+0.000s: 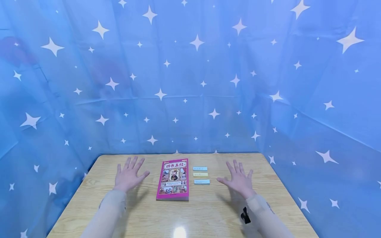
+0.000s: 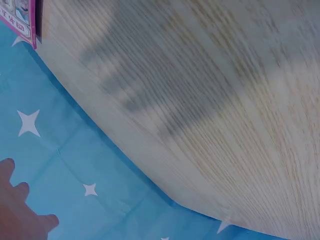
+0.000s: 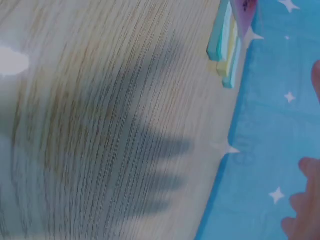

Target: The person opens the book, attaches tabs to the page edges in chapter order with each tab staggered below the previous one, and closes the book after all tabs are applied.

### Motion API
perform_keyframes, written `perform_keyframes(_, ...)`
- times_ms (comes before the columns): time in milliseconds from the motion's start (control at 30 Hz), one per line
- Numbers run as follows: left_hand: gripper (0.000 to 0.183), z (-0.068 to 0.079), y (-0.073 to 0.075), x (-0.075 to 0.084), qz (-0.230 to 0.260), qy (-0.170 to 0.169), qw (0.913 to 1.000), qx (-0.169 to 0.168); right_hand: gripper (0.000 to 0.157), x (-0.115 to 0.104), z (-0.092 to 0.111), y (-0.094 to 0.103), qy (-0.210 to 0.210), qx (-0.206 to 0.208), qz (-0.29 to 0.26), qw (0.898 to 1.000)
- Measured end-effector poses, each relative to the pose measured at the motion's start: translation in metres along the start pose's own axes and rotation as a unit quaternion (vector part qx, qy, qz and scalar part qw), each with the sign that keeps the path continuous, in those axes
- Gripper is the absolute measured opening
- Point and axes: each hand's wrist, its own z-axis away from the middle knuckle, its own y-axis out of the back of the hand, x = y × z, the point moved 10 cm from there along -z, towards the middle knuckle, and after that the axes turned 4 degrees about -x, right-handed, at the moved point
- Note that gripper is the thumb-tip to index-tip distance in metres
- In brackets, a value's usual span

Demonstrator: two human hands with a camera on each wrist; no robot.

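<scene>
A magenta-covered book [image 1: 173,180] with cartoon panels lies flat on the wooden table, its cover facing up. Beside its right edge, three small sticky-note pads [image 1: 200,174] sit in a column, blue, yellow and blue, with handwriting on them. To the left of the book my left hand [image 1: 128,175] hovers over the table, fingers spread, holding nothing. My right hand [image 1: 237,180] is held likewise to the right of the pads, fingers spread and nothing in it. Both hands cast shadows on the tabletop, and the right wrist view shows the pads' thick edges [image 3: 215,42].
The light wooden table [image 1: 143,218] ends at a blue curtain with white stars [image 1: 184,82] behind and at both sides. A black strap end [image 1: 245,215] hangs from the right wrist. A bright light reflection lies at the table's front.
</scene>
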Motion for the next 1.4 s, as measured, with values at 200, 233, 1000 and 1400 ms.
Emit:
perform_keyframes(200, 0.080, 0.002, -0.008, 0.026, 0.001, -0.049, 0.9988, 0.003, 0.090, -0.023, 0.001, -0.013, 0.028, -0.012, -0.037, 0.999)
perform_keyframes(233, 0.079, 0.002, -0.011, 0.032, 0.001, -0.056, 0.9984, 0.003, 0.090, -0.028, 0.002, -0.016, 0.035, -0.016, -0.042, 0.998)
perform_keyframes(1000, 0.090, 0.006, -0.073, 0.105, 0.001, -0.133, 0.9902, -0.044, 0.085, -0.099, 0.015, -0.077, 0.109, -0.083, -0.101, 0.986)
perform_keyframes(1400, 0.098, 0.010, -0.088, 0.110, 0.013, -0.137, 0.9888, -0.059, 0.085, -0.118, 0.023, -0.103, 0.136, -0.131, -0.113, 0.976)
